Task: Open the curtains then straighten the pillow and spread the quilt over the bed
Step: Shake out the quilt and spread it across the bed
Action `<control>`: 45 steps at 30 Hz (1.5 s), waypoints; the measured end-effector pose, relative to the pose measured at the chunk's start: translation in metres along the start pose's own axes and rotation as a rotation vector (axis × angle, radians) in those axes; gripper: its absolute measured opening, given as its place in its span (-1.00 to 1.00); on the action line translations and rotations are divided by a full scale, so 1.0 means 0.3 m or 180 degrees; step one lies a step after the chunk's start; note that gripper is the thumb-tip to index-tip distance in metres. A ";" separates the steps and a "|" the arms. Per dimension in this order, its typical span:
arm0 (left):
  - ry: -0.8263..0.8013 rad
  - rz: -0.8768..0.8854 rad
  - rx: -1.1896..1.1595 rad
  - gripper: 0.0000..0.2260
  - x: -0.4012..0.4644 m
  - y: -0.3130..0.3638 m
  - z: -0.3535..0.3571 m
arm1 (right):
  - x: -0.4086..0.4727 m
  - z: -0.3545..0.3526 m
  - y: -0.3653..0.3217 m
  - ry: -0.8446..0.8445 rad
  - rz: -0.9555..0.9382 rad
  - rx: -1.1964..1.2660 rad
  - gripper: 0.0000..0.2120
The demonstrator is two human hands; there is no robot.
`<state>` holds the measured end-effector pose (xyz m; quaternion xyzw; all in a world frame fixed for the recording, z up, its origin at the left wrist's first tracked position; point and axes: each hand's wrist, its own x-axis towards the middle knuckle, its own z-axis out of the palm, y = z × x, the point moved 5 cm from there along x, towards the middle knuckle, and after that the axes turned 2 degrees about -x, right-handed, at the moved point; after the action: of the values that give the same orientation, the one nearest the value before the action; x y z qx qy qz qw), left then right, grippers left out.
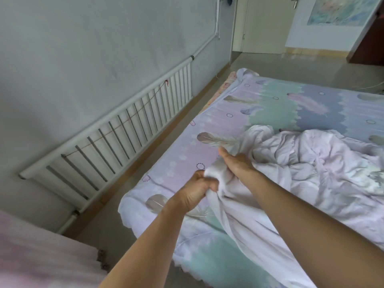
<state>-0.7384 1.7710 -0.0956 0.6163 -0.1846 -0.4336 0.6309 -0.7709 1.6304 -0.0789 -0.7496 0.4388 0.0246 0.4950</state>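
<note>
Pale lilac cotton bunches in both fists — the left hand (197, 189) and the right hand (239, 163), close together, each grip a fold of the crumpled quilt (311, 163) near the bed's (182, 154) left edge, the rest heaped toward its right side. The feather-print sheet (280, 100) lies bare toward the far corner; a white radiator (124, 129) lines the wall beside the bed, pink fabric (41, 252) at lower left — a door (268, 23) stands beyond.
</note>
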 end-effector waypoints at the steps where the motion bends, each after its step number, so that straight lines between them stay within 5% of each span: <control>1: -0.0202 -0.0036 0.0138 -0.59 -0.013 -0.002 -0.019 | -0.010 0.027 -0.014 -0.0143 0.0085 -0.0054 -0.46; 4: -0.0654 -0.0252 0.0153 -0.58 -0.048 -0.007 -0.018 | -0.019 0.057 -0.013 -0.0274 0.0286 0.0044 -0.86; 7: -0.0851 -0.0596 -0.0180 -0.58 -0.050 -0.030 -0.069 | -0.021 0.114 -0.051 -0.0120 0.0172 0.0877 -0.98; 12: 0.0792 -0.1037 -0.0784 -0.35 0.029 -0.063 -0.304 | -0.025 0.276 -0.169 -0.0989 -0.0311 0.1490 -0.54; 16: 0.0757 -0.1069 -0.1788 -0.30 0.082 -0.049 -0.416 | -0.086 0.409 -0.216 -0.1966 -0.0542 0.0907 -0.62; 21: 0.0903 -0.0965 -0.1250 -0.72 0.130 -0.053 -0.546 | -0.071 0.477 -0.223 -0.2568 -0.0162 0.0851 -0.75; 23: 0.1040 -0.0985 -0.1224 -0.71 0.161 -0.075 -0.596 | -0.007 0.475 -0.214 -0.2416 0.0085 0.0879 -0.80; 27: 0.0793 -0.0818 -0.0980 -0.71 0.178 -0.015 -0.662 | 0.217 0.419 -0.188 -0.1117 0.0582 0.0948 -0.39; 29: 0.0347 -0.0712 -0.0871 -0.63 0.180 0.043 -0.665 | 0.278 0.435 -0.180 -0.0963 0.0879 0.0975 -0.31; 32: -0.0217 -0.0700 -0.0481 -0.56 0.214 0.104 -0.679 | 0.337 0.491 -0.221 -0.0812 0.0990 0.0846 -0.50; 37: -0.0694 -0.1046 0.0072 -0.73 0.281 0.154 -0.733 | 0.453 0.569 -0.368 -0.0127 0.0671 0.0925 -0.90; 43: -0.1148 -0.1451 0.0422 -0.74 0.361 0.161 -0.773 | 0.473 0.550 -0.507 -0.0042 0.0039 0.1724 -0.82; 45: -0.0826 -0.1593 0.0808 -0.73 0.410 0.157 -0.819 | 0.459 0.547 -0.561 -0.0367 -0.0328 0.2158 -0.78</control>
<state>-0.4663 1.8210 -0.1308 0.6560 -0.1588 -0.6241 0.3938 -0.5064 1.6895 -0.1057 -0.5611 0.3548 -0.1054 0.7404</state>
